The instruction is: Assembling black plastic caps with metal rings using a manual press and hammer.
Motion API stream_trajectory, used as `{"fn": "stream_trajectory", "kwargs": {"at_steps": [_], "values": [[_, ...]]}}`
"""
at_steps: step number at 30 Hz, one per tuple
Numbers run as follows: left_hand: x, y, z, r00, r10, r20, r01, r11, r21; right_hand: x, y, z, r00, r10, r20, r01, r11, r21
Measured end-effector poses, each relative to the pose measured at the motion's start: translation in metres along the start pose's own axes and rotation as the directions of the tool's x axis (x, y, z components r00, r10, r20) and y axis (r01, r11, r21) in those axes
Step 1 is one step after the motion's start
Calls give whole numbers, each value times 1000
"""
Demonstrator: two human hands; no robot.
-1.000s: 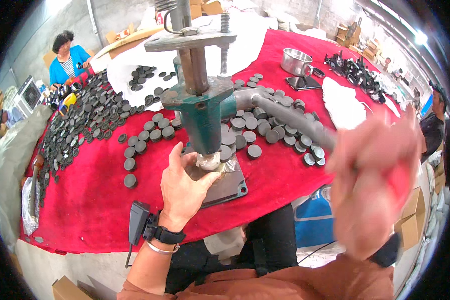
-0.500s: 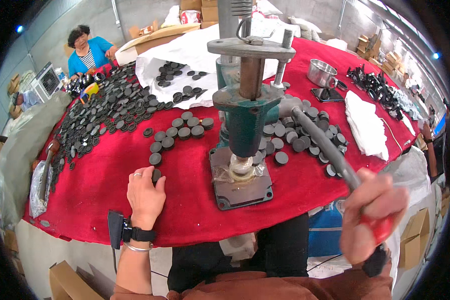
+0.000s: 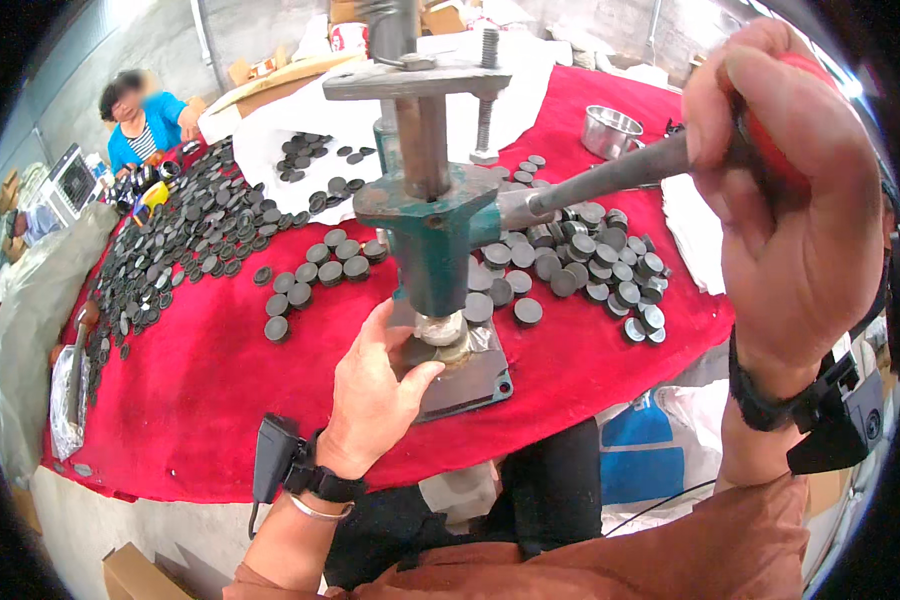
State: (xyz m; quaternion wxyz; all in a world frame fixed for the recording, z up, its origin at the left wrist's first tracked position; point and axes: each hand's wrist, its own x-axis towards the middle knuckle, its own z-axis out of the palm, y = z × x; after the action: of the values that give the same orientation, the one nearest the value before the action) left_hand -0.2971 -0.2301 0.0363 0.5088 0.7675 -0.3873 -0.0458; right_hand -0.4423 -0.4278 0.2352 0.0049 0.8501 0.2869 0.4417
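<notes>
A green hand press [image 3: 432, 250] stands in front of me, its ram low over a pale round die [image 3: 452, 348] on a dark base plate [image 3: 475, 385]. At the die's left side my left hand [image 3: 375, 395] has its thumb and index finger spread apart around it. Any disc under the fingertips is hidden. Up at the right, my right hand [image 3: 785, 190] is wrapped round the red grip of the press lever [image 3: 620, 180]. A short row of dark round discs [image 3: 300, 293] lies left of the press, with a heap of similar discs [image 3: 580, 255] to its right.
Many loose dark caps [image 3: 195, 230] spread over the red cloth [image 3: 200, 400] at the left, some on a white sheet [image 3: 260, 160]. A metal cup [image 3: 610, 132] stands at the back right. A wooden-handled tool [image 3: 78, 350] lies far left. Another person [image 3: 140, 125] sits at the far left.
My left hand has moved right from the disc row to the die; the disc it touched is gone from the cloth. My right hand has raised the lever up and toward me.
</notes>
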Motion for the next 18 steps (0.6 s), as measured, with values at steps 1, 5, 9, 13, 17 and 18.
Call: {"fn": "stream_trajectory", "kwargs": {"at_steps": [1,5,9,13,17,18], "values": [[2,1,3,999,39,-30,-38,998,51,0,-2,1,1000,3,-3,-3,1000,2],[10,0,13,997,70,-18,-68,992,110,-3,-9,1,990,143,-12,-142,988,54],[17,-14,23,992,44,-119,-31,993,112,-11,-16,4,943,327,-60,-313,934,171],[24,-10,39,992,24,-127,-41,990,-138,-6,-51,-15,721,693,9,-609,628,484],[0,-17,4,981,106,-161,-94,992,82,-33,-98,38,772,572,-277,-610,788,-76],[5,-30,9,980,120,-156,-103,988,112,-50,-100,57,549,791,-270,-490,567,662]]}}
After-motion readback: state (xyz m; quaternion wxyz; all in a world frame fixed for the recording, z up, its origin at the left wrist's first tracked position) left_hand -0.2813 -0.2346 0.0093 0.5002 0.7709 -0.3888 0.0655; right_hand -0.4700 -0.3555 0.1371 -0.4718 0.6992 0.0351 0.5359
